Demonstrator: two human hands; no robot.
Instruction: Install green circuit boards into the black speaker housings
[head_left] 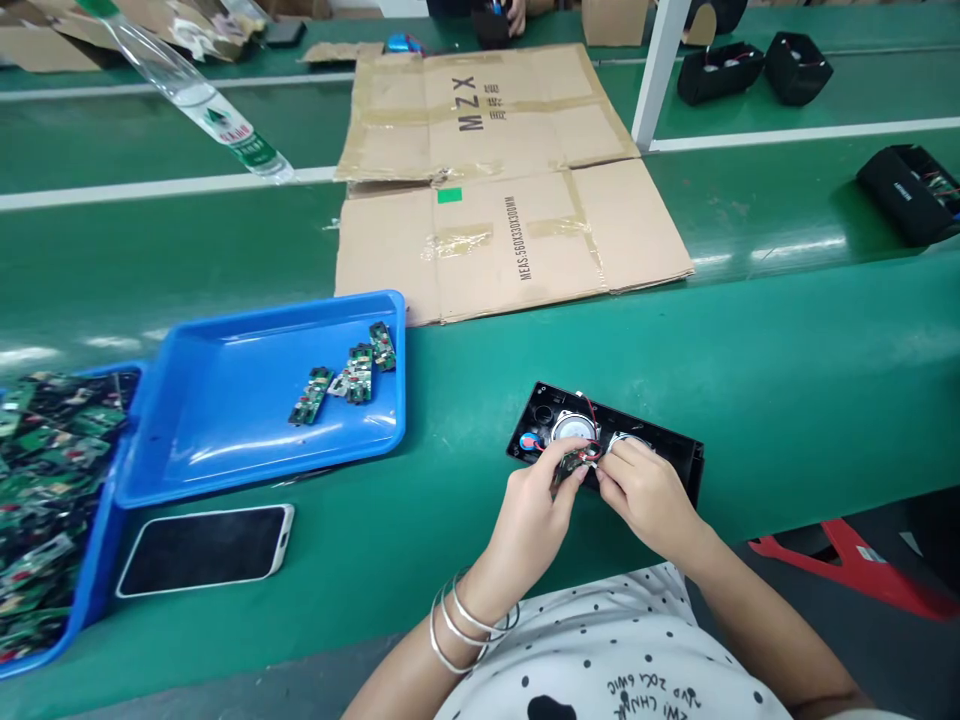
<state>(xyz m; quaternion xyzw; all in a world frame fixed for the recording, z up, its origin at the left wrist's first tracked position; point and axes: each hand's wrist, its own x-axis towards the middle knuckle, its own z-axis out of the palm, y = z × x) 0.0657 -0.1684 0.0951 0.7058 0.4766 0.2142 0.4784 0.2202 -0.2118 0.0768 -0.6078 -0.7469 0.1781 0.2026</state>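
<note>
A black speaker housing point(679, 450) lies on the green bench in front of me, its inside facing up. A round silver speaker driver point(574, 427) sits in it, with a second one partly covered by my right hand. Over the housing, my left hand point(536, 505) pinches a small green circuit board point(568, 466). My right hand point(646, 488) is closed at the board's edge, fingertips together at thin red and black wires point(594, 450); the exact connector there is hidden. Near the housing's left end is a small blue round part point(529, 441) on a wire.
A blue tray point(225, 410) holds several circuit boards point(358, 374); another tray at far left is heaped with boards point(56, 500). A phone point(206, 551), flattened cardboard point(480, 240), a plastic bottle point(217, 115) and black speaker shells point(904, 192) lie around. Another person's hand point(517, 15) shows at the top.
</note>
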